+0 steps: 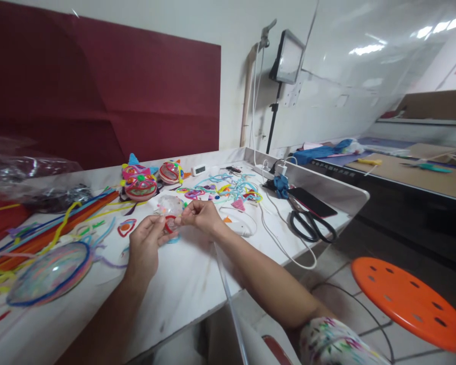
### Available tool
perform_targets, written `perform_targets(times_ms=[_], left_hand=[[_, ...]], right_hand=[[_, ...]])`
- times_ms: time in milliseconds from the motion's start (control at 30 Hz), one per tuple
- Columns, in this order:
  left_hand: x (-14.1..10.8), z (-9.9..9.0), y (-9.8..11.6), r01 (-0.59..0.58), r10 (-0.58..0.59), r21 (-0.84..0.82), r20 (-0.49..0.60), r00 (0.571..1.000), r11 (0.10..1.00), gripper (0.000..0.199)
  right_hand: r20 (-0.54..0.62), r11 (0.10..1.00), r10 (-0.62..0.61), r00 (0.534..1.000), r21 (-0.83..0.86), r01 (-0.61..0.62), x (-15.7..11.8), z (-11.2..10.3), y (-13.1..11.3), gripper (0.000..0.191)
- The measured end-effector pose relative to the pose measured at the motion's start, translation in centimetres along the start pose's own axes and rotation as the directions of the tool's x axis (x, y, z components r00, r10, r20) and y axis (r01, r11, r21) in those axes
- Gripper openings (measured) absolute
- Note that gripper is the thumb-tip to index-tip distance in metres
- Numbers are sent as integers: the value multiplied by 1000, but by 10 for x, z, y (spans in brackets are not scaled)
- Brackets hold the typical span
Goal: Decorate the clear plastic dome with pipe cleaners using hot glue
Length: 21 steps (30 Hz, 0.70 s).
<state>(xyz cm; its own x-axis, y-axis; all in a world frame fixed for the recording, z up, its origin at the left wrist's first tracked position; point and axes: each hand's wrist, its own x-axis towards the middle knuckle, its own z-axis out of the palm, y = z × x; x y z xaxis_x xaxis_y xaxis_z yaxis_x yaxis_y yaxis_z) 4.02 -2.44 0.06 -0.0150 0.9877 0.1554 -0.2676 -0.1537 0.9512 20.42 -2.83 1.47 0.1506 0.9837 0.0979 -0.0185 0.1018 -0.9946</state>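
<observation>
Thumb and fingers of my left hand (146,244) pinch a small red pipe cleaner (169,219) bent into a curve. My right hand (202,217) pinches the same piece from the other side. Just behind my hands lies a clear plastic bag (169,204) with small coloured bits in or on it. A bent blue pipe cleaner (174,239) shows beneath my fingers. To the left is an eye-shaped piece (126,228) in red, blue and orange. A white glue gun (240,227) with an orange tip rests right of my right hand.
Decorated fish-like crafts (140,187) stand at the back. A clear oval shape (53,274) edged with pipe cleaners lies front left, near a bundle of orange stems (68,223). Black-handled scissors (312,225), a dark phone (313,202) and a white cable (268,228) lie right.
</observation>
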Motion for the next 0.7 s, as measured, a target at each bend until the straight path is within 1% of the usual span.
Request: perform_targets(times_ms=[200,467,700], left_hand=[[0,-3,-3,-20,20,21,6,1000,1000,48],[-2,-3,1,-23,22,34,14,1000,999,49],[-2,-2,1,-13,12,36,27,1000,999,52]], right_hand=[[5,1000,-2,1000,21,2,-1,1,-2,41],[6,997,54,999,52,-54,-4,2,-8,42],[10,998,33,999,45,-34,-4,0,-8,43]])
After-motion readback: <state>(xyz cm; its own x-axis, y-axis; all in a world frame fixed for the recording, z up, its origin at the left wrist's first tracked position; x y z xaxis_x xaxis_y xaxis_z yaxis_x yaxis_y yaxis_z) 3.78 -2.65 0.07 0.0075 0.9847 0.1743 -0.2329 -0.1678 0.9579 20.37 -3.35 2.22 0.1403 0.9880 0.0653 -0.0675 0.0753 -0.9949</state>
